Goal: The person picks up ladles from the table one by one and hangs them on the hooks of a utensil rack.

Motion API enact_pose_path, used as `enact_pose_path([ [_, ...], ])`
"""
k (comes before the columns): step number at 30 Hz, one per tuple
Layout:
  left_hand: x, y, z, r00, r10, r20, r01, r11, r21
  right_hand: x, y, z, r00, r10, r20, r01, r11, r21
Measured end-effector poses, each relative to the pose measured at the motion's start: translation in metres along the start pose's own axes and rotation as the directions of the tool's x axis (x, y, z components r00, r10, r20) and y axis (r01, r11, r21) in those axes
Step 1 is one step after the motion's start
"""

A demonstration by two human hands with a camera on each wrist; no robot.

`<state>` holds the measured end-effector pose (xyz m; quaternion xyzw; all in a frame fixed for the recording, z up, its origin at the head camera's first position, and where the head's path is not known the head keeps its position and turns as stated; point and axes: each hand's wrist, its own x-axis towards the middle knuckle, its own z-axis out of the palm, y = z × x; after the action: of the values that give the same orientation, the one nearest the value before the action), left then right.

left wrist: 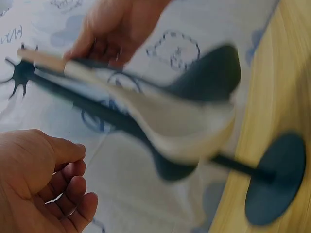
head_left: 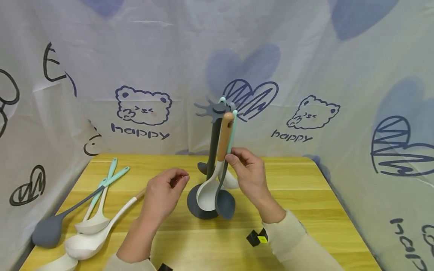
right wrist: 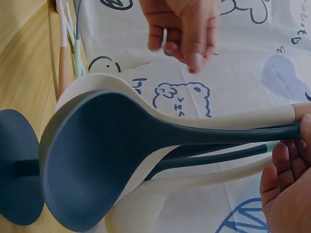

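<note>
My right hand (head_left: 251,173) pinches the dark grey ladle (head_left: 225,206) where its bowl's stem meets the mint handle; this ladle hangs at the front right of the utensil stand (head_left: 214,150). Right beside it hangs a white ladle (head_left: 207,194) with a wooden handle. More utensils hang behind, partly hidden, among them a white one (head_left: 231,180) and a dark one (head_left: 202,168). My left hand (head_left: 163,194) is held left of the stand, fingers loosely curled around nothing. In the left wrist view the hanging ladles are blurred.
On the table's left lie a dark utensil (head_left: 47,231), a white ladle (head_left: 84,244) with a wooden handle, and white utensils (head_left: 93,224) with mint handles, overlapping. A printed cloth (head_left: 190,75) stands behind and at both sides. The stand's round dark base (head_left: 194,203) rests on the wooden table (head_left: 288,195).
</note>
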<state>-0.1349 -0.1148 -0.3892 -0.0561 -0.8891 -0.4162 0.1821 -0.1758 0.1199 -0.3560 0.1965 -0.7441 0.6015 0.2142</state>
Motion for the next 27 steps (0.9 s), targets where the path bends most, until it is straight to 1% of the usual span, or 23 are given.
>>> enact_pose_path([
  [4,0.003,-0.023,-0.026,1.000,-0.011,-0.007,0.012,0.992,0.126,0.000,0.000,0.000,1.000,0.019,-0.003,-0.019,1.000,-0.015],
  [6,0.006,-0.035,-0.041,1.000,-0.018,-0.005,0.018,0.982,0.187,0.000,-0.001,0.001,1.000,0.019,-0.005,-0.019,1.000,-0.022],
  [9,0.010,-0.051,-0.062,0.999,-0.031,0.007,0.028,0.966,0.257,0.000,0.000,0.001,1.000,0.009,-0.011,-0.009,1.000,-0.009],
  [13,0.013,-0.073,-0.086,0.996,-0.079,0.047,0.060,0.946,0.318,-0.001,0.000,0.001,1.000,-0.008,-0.023,0.009,1.000,0.010],
  [15,0.013,-0.083,-0.097,0.988,-0.128,0.085,0.091,0.932,0.351,-0.002,0.000,0.001,1.000,-0.007,-0.026,0.007,1.000,0.019],
  [17,0.013,-0.092,-0.106,0.974,-0.179,0.136,0.115,0.918,0.380,-0.002,0.000,0.001,1.000,-0.003,-0.026,0.003,1.000,0.026],
  [19,0.013,-0.100,-0.114,0.956,-0.224,0.190,0.130,0.903,0.410,-0.003,0.000,0.001,1.000,-0.001,-0.025,0.002,1.000,0.028],
  [21,0.014,-0.108,-0.119,0.933,-0.265,0.242,0.140,0.890,0.433,-0.003,0.001,0.001,1.000,-0.007,-0.028,0.008,1.000,0.021],
  [24,0.014,-0.120,-0.118,0.907,-0.289,0.306,0.128,0.882,0.454,-0.002,0.002,0.001,0.999,-0.025,-0.036,0.026,1.000,0.014],
  [27,0.011,-0.133,-0.112,0.881,-0.311,0.357,0.120,0.876,0.467,-0.002,0.005,0.003,0.999,-0.031,-0.038,0.032,0.999,0.024],
])
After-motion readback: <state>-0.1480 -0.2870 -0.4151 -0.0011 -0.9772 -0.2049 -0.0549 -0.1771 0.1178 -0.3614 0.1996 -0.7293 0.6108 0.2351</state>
